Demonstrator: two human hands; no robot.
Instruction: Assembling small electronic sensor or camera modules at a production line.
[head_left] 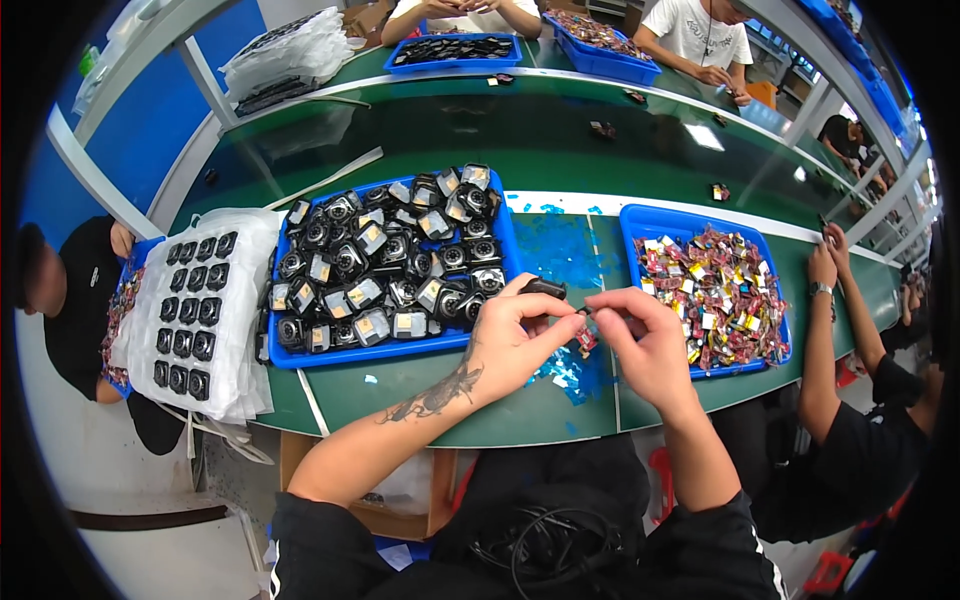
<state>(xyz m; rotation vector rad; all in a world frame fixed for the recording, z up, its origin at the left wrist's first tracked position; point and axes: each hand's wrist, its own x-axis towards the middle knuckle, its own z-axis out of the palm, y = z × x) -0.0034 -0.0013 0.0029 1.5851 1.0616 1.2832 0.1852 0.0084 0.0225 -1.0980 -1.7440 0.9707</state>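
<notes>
My left hand [512,345] holds a small black housing [545,288] between thumb and fingers, above the table's near edge. Close beside it, my right hand [650,345] is closed in a pinch at the same spot. A small red piece with a pale part [586,340] hangs just below the fingertips; which hand grips it is hard to tell. To the left of my hands, a blue tray [508,225] is heaped with black housings [395,250] that have round lens-like rings and pale squares. At the right, another blue tray [632,222] carries many small red, yellow and white parts [715,295].
Stacked white foam sheets [235,330] with black housings in rows stand at far left. Blue film scraps [565,375] lie on the green table [400,405]. Beyond runs a dark green conveyor [440,130] with scattered parts. Co-workers sit opposite and on both sides, one arm [822,340] near the right tray.
</notes>
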